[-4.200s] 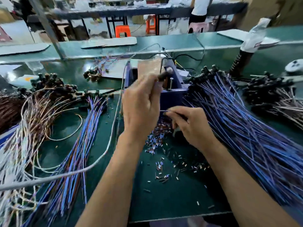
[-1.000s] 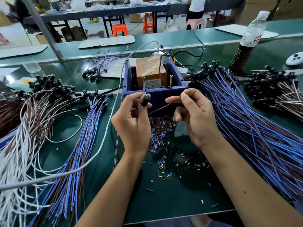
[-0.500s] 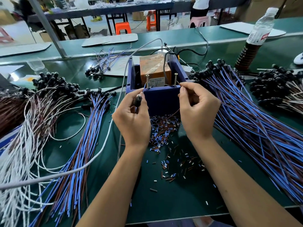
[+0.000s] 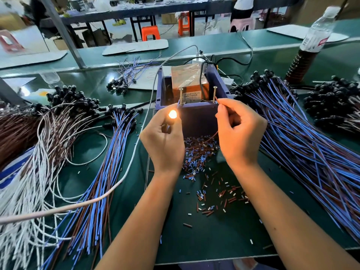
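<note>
Head view, largest first: the dark green table (image 4: 214, 240) carries the blue plastic box (image 4: 196, 117) at its middle, beyond my hands. My left hand (image 4: 163, 141) curls round the small lamp glowing orange (image 4: 172, 114) at the box's near left corner. My right hand (image 4: 239, 133) pinches its thin brown wire (image 4: 218, 101) by the right brass screw (image 4: 214, 94). I judge this to be the lighting test. Next I should lift the wire away and set the lamp aside.

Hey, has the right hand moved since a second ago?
Yes. The right hand has gone up and forward, bringing its brown wire to the right screw on the blue box.
</note>
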Motion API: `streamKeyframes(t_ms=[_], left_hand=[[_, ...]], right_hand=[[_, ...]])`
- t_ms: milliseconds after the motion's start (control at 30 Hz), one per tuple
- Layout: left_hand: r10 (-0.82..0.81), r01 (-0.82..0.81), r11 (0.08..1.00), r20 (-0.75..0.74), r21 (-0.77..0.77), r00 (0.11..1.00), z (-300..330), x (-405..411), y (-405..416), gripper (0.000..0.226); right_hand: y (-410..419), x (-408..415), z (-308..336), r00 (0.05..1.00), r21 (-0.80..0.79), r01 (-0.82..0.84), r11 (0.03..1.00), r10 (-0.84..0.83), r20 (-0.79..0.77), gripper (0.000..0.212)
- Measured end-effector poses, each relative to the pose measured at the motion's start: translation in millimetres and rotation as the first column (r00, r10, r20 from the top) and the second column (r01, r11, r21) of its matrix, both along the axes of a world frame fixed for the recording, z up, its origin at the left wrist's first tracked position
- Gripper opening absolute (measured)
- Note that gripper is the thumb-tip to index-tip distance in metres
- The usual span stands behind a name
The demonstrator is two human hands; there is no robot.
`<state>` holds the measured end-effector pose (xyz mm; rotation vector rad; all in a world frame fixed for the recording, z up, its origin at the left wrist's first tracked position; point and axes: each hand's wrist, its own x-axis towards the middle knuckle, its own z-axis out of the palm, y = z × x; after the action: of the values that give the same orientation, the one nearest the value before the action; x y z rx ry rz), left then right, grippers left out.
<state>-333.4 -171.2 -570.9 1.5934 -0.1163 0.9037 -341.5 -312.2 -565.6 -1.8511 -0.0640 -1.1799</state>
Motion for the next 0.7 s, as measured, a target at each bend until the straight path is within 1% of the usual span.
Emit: streamKeyframes(t_ms=[67,200,600,700], left_hand=[[-0.004,0.004,1.0,-0.02,-0.006,1.0,0.2,-0.2,-0.2,0.015],[0.004,-0.004,1.0,-0.001,0.001,1.0,1.9,-3.2,-0.5,0.016],[0.018,-0.018,1.0,-0.038,-0.002,0.999,0.9,-3.1,-0.6,0.017],[0.043,-0.043,0.999,-0.035,-0.014,0.998,0.9,-5.4,-0.6,0.015]], right_hand=[[-0.4,0.2,0.0,1.0,-0.008,0.007,1.0,-0.007,0.004,0.018],[-0.2,0.3,-0.4,1.0,-0.01,0.003,1.0,-0.003,0.002,0.018],[-0.6,-1.8,1.9,1.0,-0.02,0.007,1.0,-0.007,-0.002,0.018],[-1.3,-4.0,2.4,1.0,0.006,-0.003,1.0,0.003,-0.022,0.017]])
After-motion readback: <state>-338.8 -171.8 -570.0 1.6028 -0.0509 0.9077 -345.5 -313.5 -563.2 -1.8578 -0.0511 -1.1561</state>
